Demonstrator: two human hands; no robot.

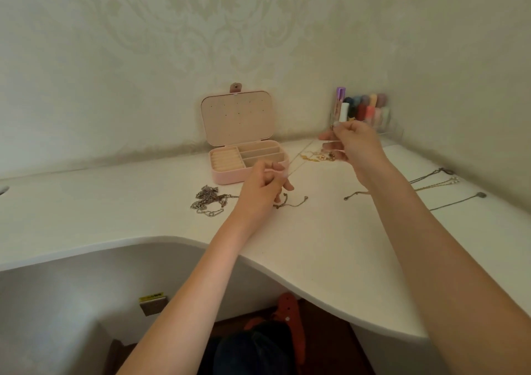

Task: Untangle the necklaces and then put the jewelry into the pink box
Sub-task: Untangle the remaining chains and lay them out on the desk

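Your left hand (265, 183) pinches one end of a thin chain (300, 157) and your right hand (355, 142), raised higher, pinches the other, so the chain runs taut between them above the surface (316, 231). The box (244, 159) sits open just behind your left hand, its compartments bare as far as you can see. A silver tangle (208, 200) lies left of that hand, a small gold heap (319, 156) under the right one, and several straightened necklaces (436, 185) lie well apart on the right. The risk is the pull itself: a fine chain under tension can snap at a link or cinch any knot tighter. Lowering it carelessly could drag it through the gold heap and snag again. Another chain (290, 202) lies by your left hand and could catch too.
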